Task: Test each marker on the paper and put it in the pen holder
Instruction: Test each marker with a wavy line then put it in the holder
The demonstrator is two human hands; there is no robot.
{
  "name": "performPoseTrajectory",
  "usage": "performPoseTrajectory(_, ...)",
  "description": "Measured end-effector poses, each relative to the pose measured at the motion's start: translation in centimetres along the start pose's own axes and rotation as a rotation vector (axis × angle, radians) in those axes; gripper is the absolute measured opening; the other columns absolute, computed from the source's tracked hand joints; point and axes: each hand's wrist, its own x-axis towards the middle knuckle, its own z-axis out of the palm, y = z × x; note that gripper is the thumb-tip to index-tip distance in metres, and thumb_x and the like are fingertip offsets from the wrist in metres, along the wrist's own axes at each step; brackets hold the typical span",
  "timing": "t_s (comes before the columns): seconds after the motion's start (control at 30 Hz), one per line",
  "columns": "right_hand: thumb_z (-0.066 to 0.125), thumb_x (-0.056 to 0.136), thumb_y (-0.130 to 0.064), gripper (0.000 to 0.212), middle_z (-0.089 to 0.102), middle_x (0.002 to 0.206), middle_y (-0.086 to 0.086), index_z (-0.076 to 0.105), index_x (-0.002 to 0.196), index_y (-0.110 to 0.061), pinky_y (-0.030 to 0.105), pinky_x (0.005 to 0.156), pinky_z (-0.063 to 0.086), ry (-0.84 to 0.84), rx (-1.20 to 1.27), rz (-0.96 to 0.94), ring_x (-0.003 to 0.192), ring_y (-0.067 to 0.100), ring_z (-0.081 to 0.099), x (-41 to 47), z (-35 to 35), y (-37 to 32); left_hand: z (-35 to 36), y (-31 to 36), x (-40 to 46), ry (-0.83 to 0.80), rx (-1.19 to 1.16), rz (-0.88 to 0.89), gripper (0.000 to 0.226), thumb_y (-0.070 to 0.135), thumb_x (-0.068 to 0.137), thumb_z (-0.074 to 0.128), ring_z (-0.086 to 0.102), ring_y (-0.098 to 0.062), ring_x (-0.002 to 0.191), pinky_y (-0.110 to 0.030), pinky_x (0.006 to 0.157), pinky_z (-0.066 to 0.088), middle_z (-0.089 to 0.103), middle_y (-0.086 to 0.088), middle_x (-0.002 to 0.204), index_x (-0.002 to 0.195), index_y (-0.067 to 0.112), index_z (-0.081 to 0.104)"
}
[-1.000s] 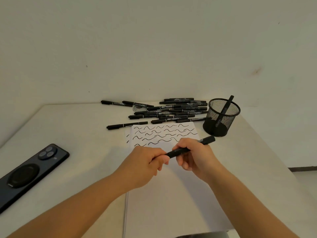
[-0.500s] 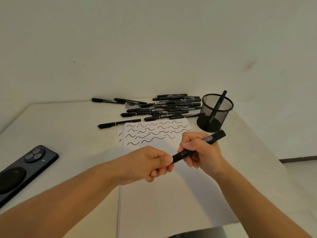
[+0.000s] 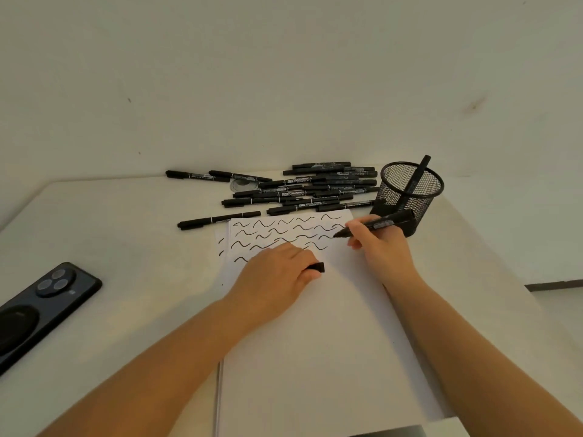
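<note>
in the head view, the right hand (image 3: pixel 383 247) grips a slim black marker with a white label (image 3: pixel 377 224) in a writing hold, its bare tip angled down toward the right end of the upper rows of squiggles on the white sheet of paper (image 3: pixel 315 326); whether the tip touches the sheet cannot be told. the left hand (image 3: pixel 277 272) rests knuckles-up on the paper, fingers curled around the marker's short black cap (image 3: pixel 317 267), which seems kept ready for recapping while the hand's weight pins the sheet. the round black wire-mesh pen holder (image 3: pixel 410 197) stands just beyond the right hand, close enough for a short drop, with one black marker leaning in it already. the heap of black markers (image 3: pixel 309 190) lies along the table's back edge, just past the top of the paper, so most of the task looks to be still ahead. the lower part of the sheet is blank, giving plenty of room for more strokes. the dark smartphone with a round camera cluster (image 3: pixel 41 307) sits well apart on the left of the pale table (image 3: pixel 126 231). the holder stands near the table's right edge, so a careless drop could nudge it.
</note>
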Motion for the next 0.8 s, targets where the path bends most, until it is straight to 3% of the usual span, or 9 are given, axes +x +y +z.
performPoseTrajectory(0.13, 0.058, 0.083, -0.02, 0.013, 0.064, 0.056, -0.005, 0.059, 0.071, -0.025, 0.021, 0.062, 0.047, 0.037, -0.035, -0.033, 0.057, 0.002, 0.06, 0.3, 0.1, 1.0, 0.7, -1.0, 0.1, 0.028, -0.127, -0.014, 0.03, 0.034, 0.096, 0.037, 0.051, -0.017, 0.103, -0.033, 0.085, 0.042, 0.062, 0.002, 0.109, 0.113, 0.019, 0.056)
performPoseTrajectory(0.33, 0.062, 0.082, -0.022, 0.009, 0.068, 0.061, -0.01, 0.06, 0.074, -0.027, 0.017, 0.068, 0.049, -0.089, -0.107, -0.096, 0.068, 0.0, 0.065, 0.4, 0.6, 1.1, 0.8, -1.0, 0.1, -0.003, -0.152, -0.016, 0.031, 0.035, 0.095, 0.037, 0.05, -0.015, 0.105, -0.035, 0.085, 0.042, 0.061, 0.003, 0.11, 0.113, 0.019, 0.056)
performPoseTrajectory(0.4, 0.062, 0.082, -0.021, 0.009, 0.066, 0.063, -0.008, 0.06, 0.073, -0.025, 0.015, 0.068, 0.049, -0.056, -0.14, -0.104, 0.068, 0.002, 0.064, 0.4, 0.5, 1.2, 0.7, -1.1, 0.1, -0.007, -0.157, -0.013, 0.031, 0.035, 0.096, 0.037, 0.05, -0.016, 0.105, -0.036, 0.085, 0.042, 0.061, 0.002, 0.11, 0.113, 0.018, 0.056)
performPoseTrajectory(0.5, 0.059, 0.08, -0.02, 0.012, 0.063, 0.059, -0.005, 0.058, 0.068, -0.023, 0.004, 0.053, 0.039, 0.032, -0.181, -0.099, 0.059, -0.003, 0.057, 0.5, 0.1, 1.3, 0.6, -1.0, -0.1, -0.017, -0.179, -0.013, 0.031, 0.034, 0.096, 0.037, 0.05, -0.016, 0.104, -0.036, 0.085, 0.042, 0.061, 0.002, 0.109, 0.114, 0.018, 0.056)
performPoseTrajectory(0.6, 0.06, 0.081, -0.022, 0.012, 0.064, 0.062, -0.007, 0.057, 0.07, -0.026, 0.002, 0.051, 0.037, 0.134, -0.154, -0.121, 0.057, -0.005, 0.056, 0.4, -0.3, 1.3, 0.6, -1.0, -0.1, -0.016, -0.204, -0.022, 0.03, 0.034, 0.095, 0.037, 0.051, -0.015, 0.103, -0.035, 0.085, 0.042, 0.061, 0.003, 0.108, 0.114, 0.018, 0.056)
performPoseTrajectory(0.7, 0.064, 0.08, -0.021, 0.012, 0.065, 0.059, -0.009, 0.059, 0.071, -0.028, 0.011, 0.055, 0.044, 0.172, 0.006, -0.126, 0.057, 0.0, 0.058, 0.2, -0.5, 0.8, 0.6, -1.1, -0.1, 0.023, -0.232, -0.03, 0.026, 0.033, 0.094, 0.041, 0.051, -0.01, 0.091, -0.027, 0.077, 0.041, 0.061, 0.007, 0.099, 0.109, 0.019, 0.057)
performPoseTrajectory(0.8, 0.067, 0.079, -0.014, 0.014, 0.062, 0.056, -0.009, 0.062, 0.073, -0.026, 0.013, 0.051, 0.043, 0.066, 0.16, -0.139, 0.053, 0.003, 0.055, -0.3, -0.6, 0.1, 0.4, -1.2, 0.0, 0.086, -0.286, -0.072, 0.019, 0.033, 0.092, 0.046, 0.046, 0.002, 0.071, -0.011, 0.064, 0.033, 0.053, 0.015, 0.084, 0.1, 0.021, 0.058)
